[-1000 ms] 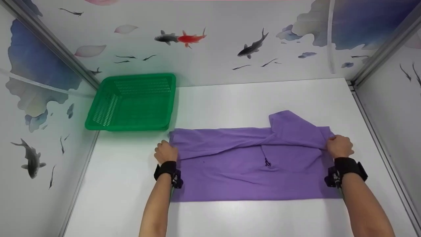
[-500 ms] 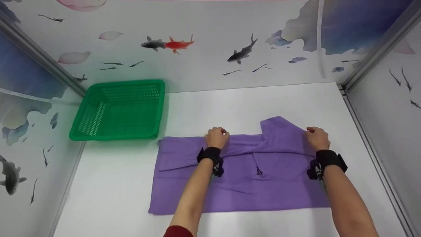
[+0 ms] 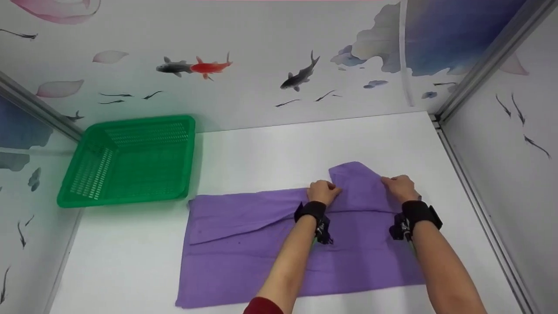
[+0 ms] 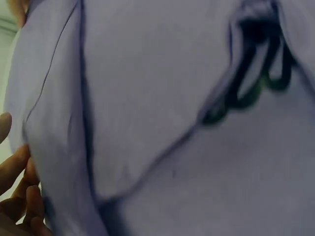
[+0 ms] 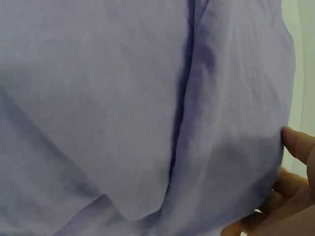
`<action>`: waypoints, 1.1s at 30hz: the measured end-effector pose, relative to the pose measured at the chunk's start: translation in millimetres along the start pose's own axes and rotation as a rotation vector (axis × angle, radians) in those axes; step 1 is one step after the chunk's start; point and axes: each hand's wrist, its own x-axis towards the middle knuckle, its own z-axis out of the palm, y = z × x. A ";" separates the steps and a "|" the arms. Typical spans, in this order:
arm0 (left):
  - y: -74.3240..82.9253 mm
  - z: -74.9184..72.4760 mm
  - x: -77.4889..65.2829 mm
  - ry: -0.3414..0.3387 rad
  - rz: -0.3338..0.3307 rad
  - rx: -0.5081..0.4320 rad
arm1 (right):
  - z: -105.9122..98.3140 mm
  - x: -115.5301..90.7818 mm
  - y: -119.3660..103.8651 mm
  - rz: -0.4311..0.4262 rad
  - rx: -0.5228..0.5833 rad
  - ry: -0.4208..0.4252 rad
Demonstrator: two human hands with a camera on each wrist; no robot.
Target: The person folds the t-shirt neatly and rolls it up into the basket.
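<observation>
A purple garment (image 3: 244,270), folded into a wide rectangle, lies on the white table. From its far edge, toward the right, a flap (image 3: 355,183) sticks out. My left hand (image 3: 323,192) is at the flap's left side; in the left wrist view its fingers (image 4: 15,167) touch the cloth edge, with the thumb held apart from them. On the flap's right side my right hand (image 3: 401,187) pinches the edge, thumb (image 5: 295,142) on top and fingers below. A dark drawstring (image 4: 167,152) with a looped end (image 4: 258,64) lies on the cloth, mostly hidden by my left wrist in the head view.
A green plastic basket (image 3: 144,165) stands at the table's back left corner. Printed walls (image 3: 244,35) close in the back and sides. The white table surface (image 3: 261,157) shows behind the garment. Both wrists wear black camera straps (image 3: 418,213).
My left hand has left the garment's left edge and moved right to the flap. My right hand has shifted from the right edge up to the flap. The head view has turned slightly rightward.
</observation>
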 end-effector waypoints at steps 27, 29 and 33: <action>-12.9 8.7 -87.2 -0.228 0.301 -0.207 | 21.0 -118.2 83.3 -0.280 0.318 -0.090; -13.2 12.8 -93.0 -0.205 0.334 -0.082 | 23.7 -122.7 85.2 -0.285 0.254 -0.077; -14.4 21.1 -104.0 -0.146 0.392 0.095 | 28.0 -130.0 83.8 -0.311 0.122 -0.024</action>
